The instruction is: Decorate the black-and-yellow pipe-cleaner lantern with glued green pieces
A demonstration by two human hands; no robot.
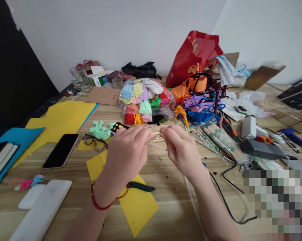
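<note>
We hold a thin pale stick (155, 133) up in front of us, between our two hands over the middle of the table (171, 214). Our left hand (130, 147) pinches it between thumb and curled fingers, and our right hand (182, 149) grips it the same way from the other side; the fingertips nearly meet, so we cannot tell whether it is one piece or more. Loose sticks (156, 146) lie on the table just below. Beyond our hands sits a clear bag of colourful fuzzy stems (144, 107). Left of our left hand are a pale green fuzzy shape (100, 130) and glasses (98, 144), with a phone (61, 150) farther out. Right of our right hand lie wrapped sticks (220, 138) and pliers (227, 125).
</note>
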